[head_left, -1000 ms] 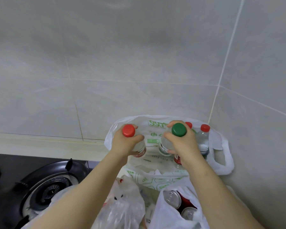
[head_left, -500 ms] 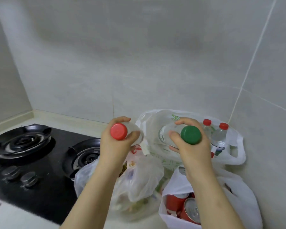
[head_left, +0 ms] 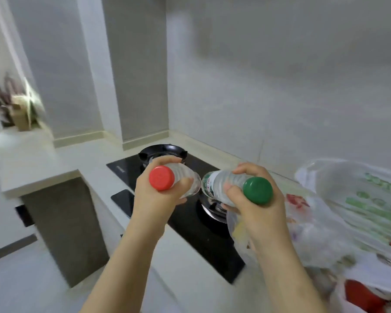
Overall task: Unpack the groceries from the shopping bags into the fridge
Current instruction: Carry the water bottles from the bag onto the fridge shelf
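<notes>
Smooth grey wall tiles [head_left: 280, 75] with a dull sheen rise behind the hob and fill most of the view. A pale, matte countertop [head_left: 43, 168] runs around the hob and ends in a square corner to its left. The hob [head_left: 203, 242] is a flat slab of glossy black glass, with a black ring burner [head_left: 163, 151] at its far end and a round, steel-rimmed burner [head_left: 212, 208] nearer.

To the right of the hob lie the shopping bags [head_left: 352, 199], thin, crinkled, translucent white plastic printed in green and blurred by motion. A red rounded shape [head_left: 361, 297] shows in the nearest bag, too smeared to name.

Above the hob, the left hand [head_left: 158, 199] curls its fingers round the shoulder of a clear, ribbed plastic bottle [head_left: 185, 179]. The right hand [head_left: 262, 213] grips a second ribbed bottle [head_left: 221, 186], which has a green-and-white label, in the same way. Both bottles are tilted, bodies pointing away over the hob and lying just beside each other. A round red cap [head_left: 161, 178] and a round green cap [head_left: 257, 190], both smooth plastic, face the camera.
</notes>
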`<state>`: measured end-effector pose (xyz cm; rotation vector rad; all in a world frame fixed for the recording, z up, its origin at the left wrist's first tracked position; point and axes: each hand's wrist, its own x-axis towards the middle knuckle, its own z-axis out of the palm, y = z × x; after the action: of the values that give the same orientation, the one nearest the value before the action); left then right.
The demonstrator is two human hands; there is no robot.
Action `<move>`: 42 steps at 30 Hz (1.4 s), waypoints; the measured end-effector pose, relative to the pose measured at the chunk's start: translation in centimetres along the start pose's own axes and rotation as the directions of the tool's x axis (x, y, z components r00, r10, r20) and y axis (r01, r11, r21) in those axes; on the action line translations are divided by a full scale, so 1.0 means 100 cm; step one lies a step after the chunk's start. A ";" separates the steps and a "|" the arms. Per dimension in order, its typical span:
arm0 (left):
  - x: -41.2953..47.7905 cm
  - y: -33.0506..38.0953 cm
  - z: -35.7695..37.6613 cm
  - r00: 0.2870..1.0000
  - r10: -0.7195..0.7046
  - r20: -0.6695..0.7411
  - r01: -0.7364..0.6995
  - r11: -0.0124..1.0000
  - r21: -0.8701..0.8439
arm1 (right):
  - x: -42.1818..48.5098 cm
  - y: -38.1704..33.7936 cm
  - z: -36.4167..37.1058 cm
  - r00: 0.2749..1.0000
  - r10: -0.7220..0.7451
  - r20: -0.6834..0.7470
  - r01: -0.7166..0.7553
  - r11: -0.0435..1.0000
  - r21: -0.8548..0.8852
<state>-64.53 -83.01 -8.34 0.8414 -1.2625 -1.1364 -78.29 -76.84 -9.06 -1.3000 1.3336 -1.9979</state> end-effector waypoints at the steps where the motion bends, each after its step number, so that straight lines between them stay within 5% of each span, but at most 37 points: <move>1: 0.000 0.001 -0.019 0.999 -0.002 -0.045 0.003 1.000 0.023 | -0.003 0.004 0.018 0.999 0.015 0.041 -0.016 1.000 0.026; 9: -0.017 0.008 -0.159 0.937 -0.004 -0.349 0.101 0.960 0.260 | -0.041 0.027 0.148 0.885 0.148 0.441 -0.185 0.982 0.041; 18: -0.085 0.019 -0.269 0.725 -0.020 -0.688 0.283 0.920 0.271 | -0.109 0.034 0.269 0.502 0.215 0.838 -0.308 0.950 -0.059; 26: -0.178 0.012 -0.289 0.324 0.112 -0.939 0.455 0.852 0.258 | -0.175 0.027 0.310 0.000 0.130 0.992 -0.356 0.927 -0.121; 34: -0.272 0.021 -0.242 -0.110 0.162 -0.981 0.454 0.886 0.095 | -0.244 0.004 0.292 -0.422 -0.029 0.906 -0.360 0.923 -0.138; 42: -0.361 0.042 -0.200 -0.407 0.225 -0.885 0.392 0.918 0.053 | -0.321 -0.042 0.260 -0.651 -0.184 0.737 -0.370 0.924 -0.096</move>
<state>-42.04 -49.45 -17.54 1.6923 0.3411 0.2365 -39.76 -64.11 -17.68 -1.6643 -0.1173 0.2079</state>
